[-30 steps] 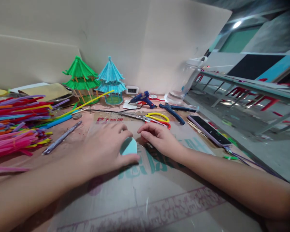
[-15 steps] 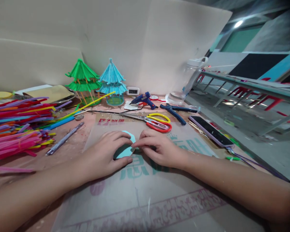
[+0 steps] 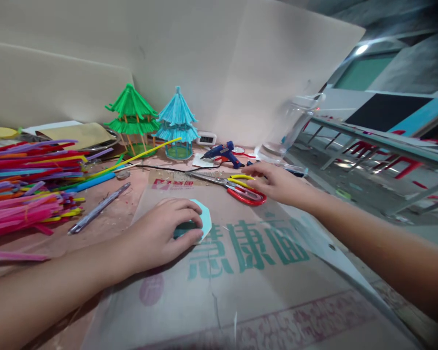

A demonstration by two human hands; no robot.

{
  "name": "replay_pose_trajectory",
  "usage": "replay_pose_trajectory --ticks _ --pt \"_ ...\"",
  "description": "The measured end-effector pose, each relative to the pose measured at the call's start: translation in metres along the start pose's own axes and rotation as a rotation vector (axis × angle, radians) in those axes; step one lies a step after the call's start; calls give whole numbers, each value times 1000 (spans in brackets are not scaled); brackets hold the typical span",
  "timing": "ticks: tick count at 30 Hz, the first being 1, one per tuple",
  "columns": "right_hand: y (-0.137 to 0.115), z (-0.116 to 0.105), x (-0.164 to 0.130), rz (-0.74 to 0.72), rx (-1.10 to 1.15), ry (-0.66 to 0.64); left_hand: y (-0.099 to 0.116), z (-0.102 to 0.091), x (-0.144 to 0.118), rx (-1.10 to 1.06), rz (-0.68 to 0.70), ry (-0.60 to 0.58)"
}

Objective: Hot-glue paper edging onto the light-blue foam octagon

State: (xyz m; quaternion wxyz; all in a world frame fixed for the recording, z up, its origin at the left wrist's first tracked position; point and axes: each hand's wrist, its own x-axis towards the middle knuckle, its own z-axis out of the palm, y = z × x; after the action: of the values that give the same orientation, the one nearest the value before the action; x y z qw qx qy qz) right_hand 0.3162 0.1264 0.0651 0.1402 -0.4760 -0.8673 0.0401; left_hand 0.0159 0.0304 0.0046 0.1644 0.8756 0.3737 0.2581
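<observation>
**A:** Only the head view to go on. Our left hand [image 3: 160, 233] lies flat on the light blue paper piece [image 3: 203, 224], fingers curled loosely over it and pressing it onto the printed cardboard sheet [image 3: 241, 272]. It's pinned down rather than gripped. The piece sits mid-table, just in front of us, and looks already cut to a many-sided shape.

**B:** And our right hand [image 3: 273, 182] is out over the scissors [image 3: 241, 189], fingers half open, tips near the handles. We can't tell if it's got hold of anything.

**A:** So, our guess: shape cut, nothing glued on it. The glue gun [image 3: 224, 153] lies untouched further back.

**B:** Counting: two finished little straw pavilions, one green [image 3: 131, 116] and one blue [image 3: 177, 121], standing side by side at the back wall. One paper piece, one glue gun, one pen-like stick [image 3: 98, 208].

**A:** Scissors look like two pairs overlapping, yellow handles and red ones. The straws [image 3: 25, 184] on the left are a heap, way too many to count.
</observation>
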Motion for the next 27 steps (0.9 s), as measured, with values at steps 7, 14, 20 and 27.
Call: replay_pose_trajectory --ticks 7,14,20,27 --pt "34 18 58 202 51 61 2 1 0 -16 -4 13" --pt "36 39 107 294 213 73 2 0 1 -47 -20 4" --pt "25 46 121 388 250 164 5 2 0 -53 -25 38" --pt "18 22 88 398 408 193 5 -1 -1 -55 -19 24"
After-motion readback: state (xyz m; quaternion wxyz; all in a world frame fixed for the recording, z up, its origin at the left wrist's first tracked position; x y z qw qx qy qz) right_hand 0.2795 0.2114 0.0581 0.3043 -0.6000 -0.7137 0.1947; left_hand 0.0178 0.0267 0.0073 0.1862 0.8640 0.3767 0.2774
